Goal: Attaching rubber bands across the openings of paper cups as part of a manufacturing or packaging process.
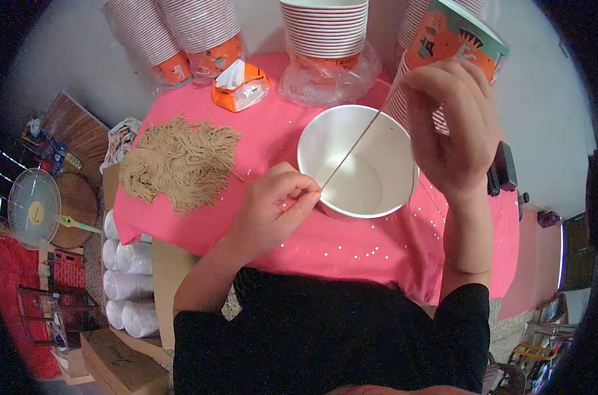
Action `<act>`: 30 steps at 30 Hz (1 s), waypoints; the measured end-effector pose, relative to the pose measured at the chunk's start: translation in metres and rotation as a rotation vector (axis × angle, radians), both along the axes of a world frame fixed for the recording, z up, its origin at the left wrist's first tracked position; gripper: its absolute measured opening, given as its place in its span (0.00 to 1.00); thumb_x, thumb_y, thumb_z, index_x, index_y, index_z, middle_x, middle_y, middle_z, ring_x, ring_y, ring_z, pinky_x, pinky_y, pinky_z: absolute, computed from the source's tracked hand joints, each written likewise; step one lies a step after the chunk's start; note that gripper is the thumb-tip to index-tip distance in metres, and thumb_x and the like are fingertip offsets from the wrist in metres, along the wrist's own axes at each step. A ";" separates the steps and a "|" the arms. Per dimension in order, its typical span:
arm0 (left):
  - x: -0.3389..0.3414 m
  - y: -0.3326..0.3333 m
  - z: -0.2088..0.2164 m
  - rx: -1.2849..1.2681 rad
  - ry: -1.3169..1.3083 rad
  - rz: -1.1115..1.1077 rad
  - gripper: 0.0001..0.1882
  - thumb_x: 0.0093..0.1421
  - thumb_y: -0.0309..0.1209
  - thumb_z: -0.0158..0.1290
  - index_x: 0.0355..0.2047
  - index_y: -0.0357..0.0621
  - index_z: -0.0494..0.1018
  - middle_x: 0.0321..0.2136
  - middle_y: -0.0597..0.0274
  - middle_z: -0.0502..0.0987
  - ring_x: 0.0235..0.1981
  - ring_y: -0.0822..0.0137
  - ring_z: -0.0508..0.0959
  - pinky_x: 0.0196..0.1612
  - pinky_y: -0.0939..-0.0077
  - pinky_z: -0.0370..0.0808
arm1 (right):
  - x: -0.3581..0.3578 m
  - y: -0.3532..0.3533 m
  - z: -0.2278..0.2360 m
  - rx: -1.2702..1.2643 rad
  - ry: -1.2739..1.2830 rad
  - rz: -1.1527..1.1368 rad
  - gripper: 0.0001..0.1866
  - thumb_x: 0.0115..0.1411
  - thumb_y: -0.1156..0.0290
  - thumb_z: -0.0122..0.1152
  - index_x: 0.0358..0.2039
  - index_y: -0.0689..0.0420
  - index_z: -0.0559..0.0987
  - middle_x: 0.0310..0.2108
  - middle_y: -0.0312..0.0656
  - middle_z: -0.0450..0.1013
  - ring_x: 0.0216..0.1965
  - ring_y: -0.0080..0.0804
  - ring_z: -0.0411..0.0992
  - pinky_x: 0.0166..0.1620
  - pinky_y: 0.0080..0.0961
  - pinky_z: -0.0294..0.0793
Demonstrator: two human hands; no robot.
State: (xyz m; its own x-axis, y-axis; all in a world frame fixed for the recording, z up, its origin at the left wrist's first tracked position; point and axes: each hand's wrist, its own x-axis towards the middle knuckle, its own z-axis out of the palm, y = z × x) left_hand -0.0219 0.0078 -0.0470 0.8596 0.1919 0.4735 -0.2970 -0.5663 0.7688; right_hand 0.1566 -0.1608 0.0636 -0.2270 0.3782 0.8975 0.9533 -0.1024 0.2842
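Note:
My left hand [266, 207] is closed in a pinch on one end of a thin brown string [351, 151], at the near left rim of a white paper bucket [361, 174]. The string runs taut across the bucket's mouth, up to my raised right hand [458, 128]. That hand's fingers are curled round the string, though its fingertips are partly hidden. The bucket stands upright on a pink cloth [266, 145], and its inside looks white and bare. To the left lies a loose pile of tan strings [180, 161].
Stacked paper buckets [325, 33] in plastic wrap stand along the back, with an orange tissue pack [241, 89] before them. A printed orange and green bucket [453, 43] leans at the back right. Small white dots are scattered on the cloth. White wrapped rolls [129, 286] lie at the left.

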 end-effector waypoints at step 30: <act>0.036 0.042 0.034 -0.367 0.061 0.122 0.11 0.66 0.30 0.51 0.43 0.37 0.76 0.28 0.67 0.76 0.26 0.81 0.71 0.28 0.86 0.68 | 0.002 0.032 -0.011 -0.483 1.576 1.035 0.11 0.66 0.75 0.55 0.48 0.63 0.71 0.37 0.47 0.78 0.36 0.35 0.81 0.39 0.27 0.84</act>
State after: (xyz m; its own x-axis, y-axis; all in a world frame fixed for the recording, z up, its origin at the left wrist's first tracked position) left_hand 0.0143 0.0495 -0.0133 0.8443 0.4417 0.3034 -0.1922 -0.2789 0.9409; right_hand 0.1588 -0.1291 0.0527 0.2877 0.8854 0.3650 -0.0279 0.3887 -0.9209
